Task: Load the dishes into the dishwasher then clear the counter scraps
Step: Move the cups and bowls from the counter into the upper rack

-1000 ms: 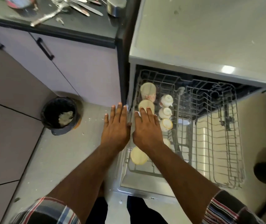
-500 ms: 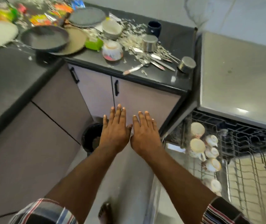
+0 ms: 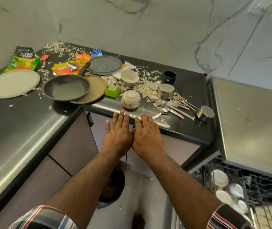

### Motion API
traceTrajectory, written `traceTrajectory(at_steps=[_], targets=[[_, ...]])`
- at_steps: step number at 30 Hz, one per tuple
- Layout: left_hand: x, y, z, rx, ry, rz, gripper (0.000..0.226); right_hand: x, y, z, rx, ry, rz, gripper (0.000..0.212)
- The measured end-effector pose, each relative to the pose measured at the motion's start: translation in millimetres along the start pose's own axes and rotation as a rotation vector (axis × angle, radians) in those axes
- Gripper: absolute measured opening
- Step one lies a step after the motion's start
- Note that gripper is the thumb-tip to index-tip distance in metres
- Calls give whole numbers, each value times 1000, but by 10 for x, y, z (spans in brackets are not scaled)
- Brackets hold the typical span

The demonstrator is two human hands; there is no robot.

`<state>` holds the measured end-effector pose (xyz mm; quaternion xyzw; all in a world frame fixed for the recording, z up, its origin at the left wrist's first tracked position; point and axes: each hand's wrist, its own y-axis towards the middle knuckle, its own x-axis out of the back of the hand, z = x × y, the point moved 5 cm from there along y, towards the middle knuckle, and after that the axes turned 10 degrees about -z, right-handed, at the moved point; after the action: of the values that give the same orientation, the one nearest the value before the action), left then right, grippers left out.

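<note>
2 flat hands [image 3: 132, 138], 3 plates [image 3: 13, 83]

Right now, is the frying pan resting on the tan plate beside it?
Touching. The head view shows the frying pan sitting over the tan plate's left part, its rim overlapping the plate with no gap visible.

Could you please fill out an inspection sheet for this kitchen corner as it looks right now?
Surface: dark L-shaped counter, strewn with pale scraps.
Job's things: frying pan resting on a tan plate; white plate; grey plate; two bowls, one upright, one inverted; dark mug; two steel cups; cutlery; dishwasher rack already holding cups.
Clutter: snack wrappers; green container.
Grippers: left hand and right hand flat, side by side, empty.
Cables: nothing seen.
Surroundings: marble-look wall, bin on the floor.
</note>
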<state>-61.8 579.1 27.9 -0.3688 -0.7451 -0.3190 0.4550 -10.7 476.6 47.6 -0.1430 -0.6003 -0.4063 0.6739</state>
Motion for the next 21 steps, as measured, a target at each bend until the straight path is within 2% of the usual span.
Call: traceTrajectory(at_steps=[9,21], targets=[[-20,1383,-484,-47,4,-25,65,91,1258,-658,-75,5,-17,61],[-341,2739,-1103,-105,-69,25,70,93,2467,-1752,-301,6,23,80]])
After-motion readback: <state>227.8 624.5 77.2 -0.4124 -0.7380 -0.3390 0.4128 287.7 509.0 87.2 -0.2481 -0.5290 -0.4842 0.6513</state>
